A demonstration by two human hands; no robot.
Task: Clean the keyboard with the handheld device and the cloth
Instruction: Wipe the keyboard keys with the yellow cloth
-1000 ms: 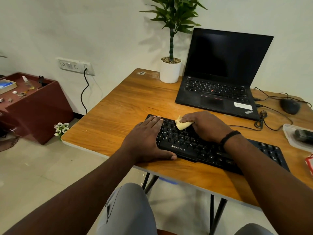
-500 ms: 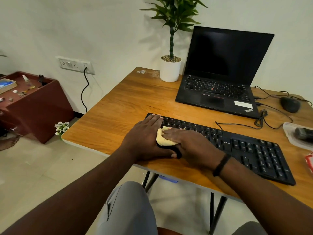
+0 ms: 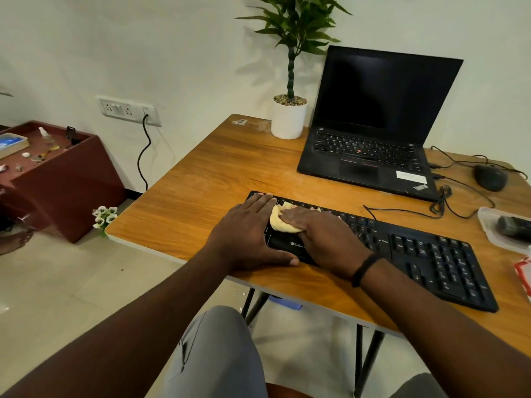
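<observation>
Wooden tabletop [image 3: 201, 179] against a white wall, both hands working at the left end of a black keyboard [image 3: 431, 259].

Left hand [image 3: 247, 234] lies flat over the keyboard's left edge, fingers [image 3: 263, 201] straight and together, thumb along the near edge, holding nothing. Right hand [image 3: 324, 237] presses a pale yellow cloth [image 3: 280, 222] onto the keys, its fingers bent down over the cloth and bunching it; a black band sits on that wrist. Just beyond the keyboard stands an open laptop [image 3: 373, 133], with a potted plant [image 3: 288, 116] to its left and a mouse [image 3: 490, 177] to its right. At the right edge, a clear plastic tray [image 3: 488, 228] holds a dark handheld device [image 3: 514, 225], partly out of view.
</observation>
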